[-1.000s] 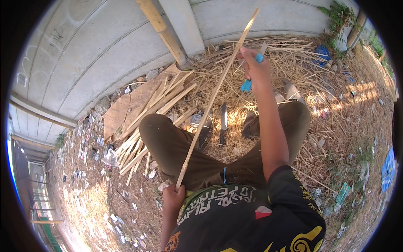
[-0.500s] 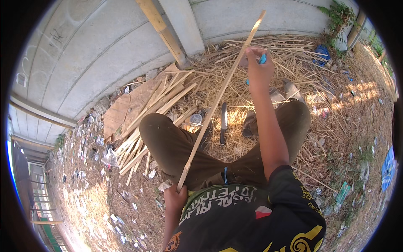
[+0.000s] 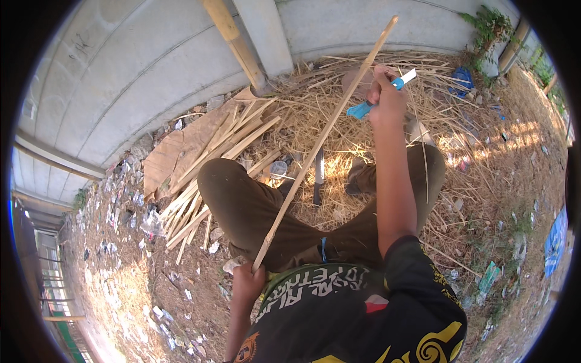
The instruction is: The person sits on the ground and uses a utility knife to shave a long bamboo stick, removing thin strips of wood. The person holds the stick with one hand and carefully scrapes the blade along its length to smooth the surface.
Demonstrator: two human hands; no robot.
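Note:
A long bamboo strip [image 3: 324, 136] runs slantwise over my lap, from the lower left up to the far right. Its near end is gripped in my left hand [image 3: 249, 281], close to my waist. My right hand [image 3: 387, 97], arm stretched out, is closed around a blue box cutter [image 3: 361, 109] whose pale blade sticks out past the fingers to the right. That hand is beside the strip's far part; whether it touches the strip I cannot tell. Between my crossed legs lies a knife with a dark handle [image 3: 317, 193], blade pointing away.
Split bamboo strips [image 3: 233, 142] are piled on a cardboard sheet [image 3: 162, 160] at the left. Shavings and thin strips [image 3: 327, 100] cover the ground ahead, before a concrete wall [image 3: 145, 78]. A clear plastic cup [image 3: 278, 169] stands by my left leg. Litter is scattered about.
My right hand has turned, so the cutter's blade now points up and right. The bamboo strip's far end has shifted slightly right. My left hand keeps its hold.

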